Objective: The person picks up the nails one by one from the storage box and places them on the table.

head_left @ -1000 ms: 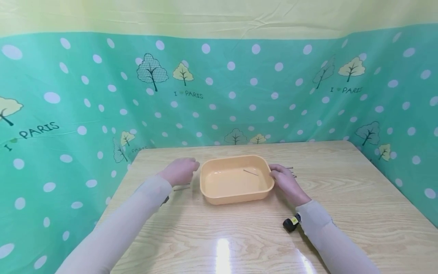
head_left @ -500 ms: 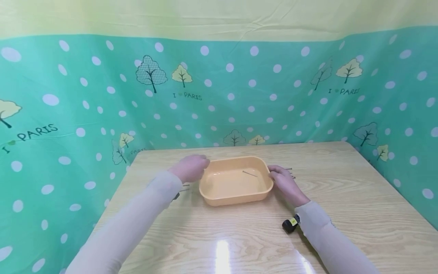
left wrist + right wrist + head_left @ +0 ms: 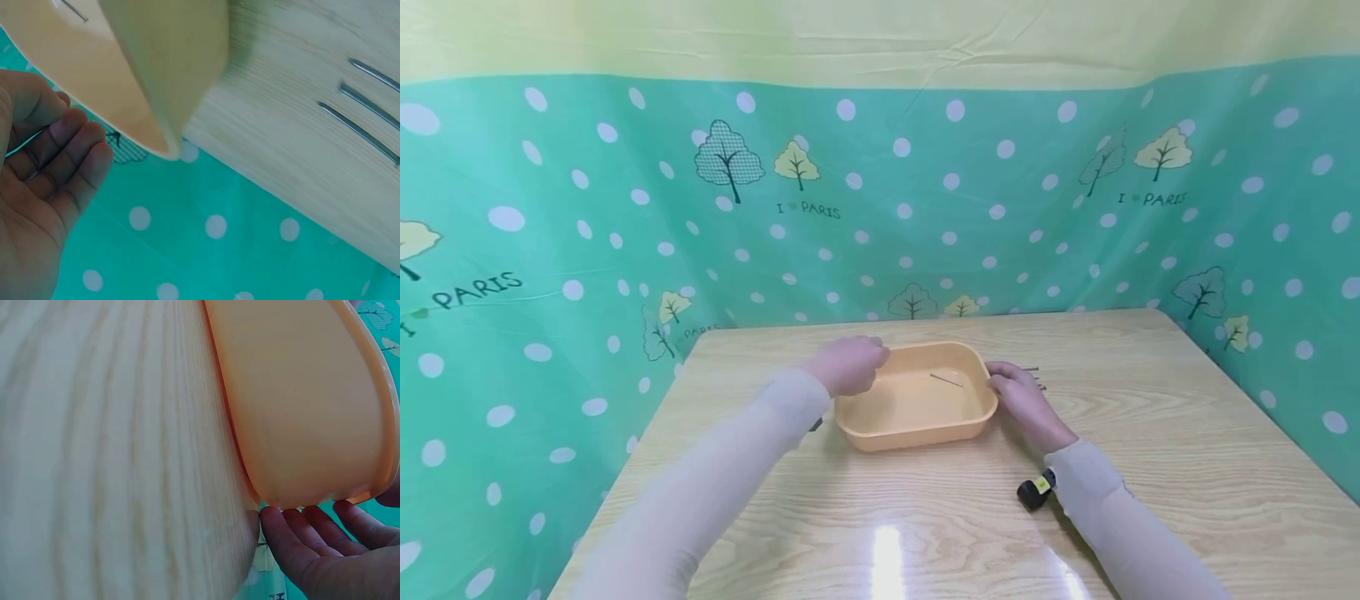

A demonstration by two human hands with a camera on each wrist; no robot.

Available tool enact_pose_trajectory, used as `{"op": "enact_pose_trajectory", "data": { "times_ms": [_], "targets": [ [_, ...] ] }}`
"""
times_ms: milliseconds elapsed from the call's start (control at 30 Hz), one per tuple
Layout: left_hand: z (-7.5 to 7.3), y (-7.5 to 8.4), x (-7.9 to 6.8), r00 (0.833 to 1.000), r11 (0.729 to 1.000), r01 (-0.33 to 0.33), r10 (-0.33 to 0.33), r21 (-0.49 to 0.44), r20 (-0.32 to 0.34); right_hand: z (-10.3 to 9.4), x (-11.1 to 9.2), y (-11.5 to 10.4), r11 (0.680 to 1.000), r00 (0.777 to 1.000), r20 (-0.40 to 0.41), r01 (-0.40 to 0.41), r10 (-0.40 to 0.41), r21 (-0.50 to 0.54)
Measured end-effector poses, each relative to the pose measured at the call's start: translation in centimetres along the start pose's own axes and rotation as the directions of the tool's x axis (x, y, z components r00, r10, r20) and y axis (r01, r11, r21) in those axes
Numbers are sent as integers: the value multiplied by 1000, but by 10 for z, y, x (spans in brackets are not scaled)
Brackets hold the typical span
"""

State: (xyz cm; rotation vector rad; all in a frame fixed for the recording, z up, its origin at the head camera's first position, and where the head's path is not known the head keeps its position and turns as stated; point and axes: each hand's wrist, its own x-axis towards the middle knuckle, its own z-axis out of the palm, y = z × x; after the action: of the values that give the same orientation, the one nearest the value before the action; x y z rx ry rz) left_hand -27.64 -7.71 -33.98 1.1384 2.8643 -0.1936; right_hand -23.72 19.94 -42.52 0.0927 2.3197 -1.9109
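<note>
A light orange plastic tray sits on the wooden table, with one nail lying inside it. My left hand is above the tray's left end, palm partly visible in the left wrist view. There its thumb and index fingertip come together; I cannot tell whether something thin is pinched between them. Three nails lie side by side on the table beyond the tray's left end. My right hand grips the tray's right end, fingers against the outer wall and thumb at the rim.
More nails lie on the table just behind my right hand, partly covered by it. A black device with a yellow label is at my right wrist. A green dotted curtain stands along the table's back and sides.
My left hand has moved right, from beside the tray to above its left end. The right hand stays on the tray's right end, and the tray hardly shifts.
</note>
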Motion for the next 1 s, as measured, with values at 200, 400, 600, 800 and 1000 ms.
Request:
{"op": "enact_pose_trajectory", "data": {
  "times_ms": [200,400,600,800,1000],
  "targets": [
    [2,6,9,1000,1000,-16,16,-19,-6,1,0,-1,1000,1000,-3,-6,6,-6],
    [4,14,21,999,999,-35,35,15,4,1,1,-1,1000,1000,-7,-8,8,-9],
    [4,22,33,999,999,-39,38,11,15,0,1,0,1000,1000,-8,-1,1,-17],
    [6,29,44,998,998,-64,64,4,7,2,1,-1,1000,1000,-14,-3,3,-20],
    [12,32,57,996,997,-83,83,-7,14,4,1,-3,1000,1000,-15,-3,3,-28]
  ]
}}
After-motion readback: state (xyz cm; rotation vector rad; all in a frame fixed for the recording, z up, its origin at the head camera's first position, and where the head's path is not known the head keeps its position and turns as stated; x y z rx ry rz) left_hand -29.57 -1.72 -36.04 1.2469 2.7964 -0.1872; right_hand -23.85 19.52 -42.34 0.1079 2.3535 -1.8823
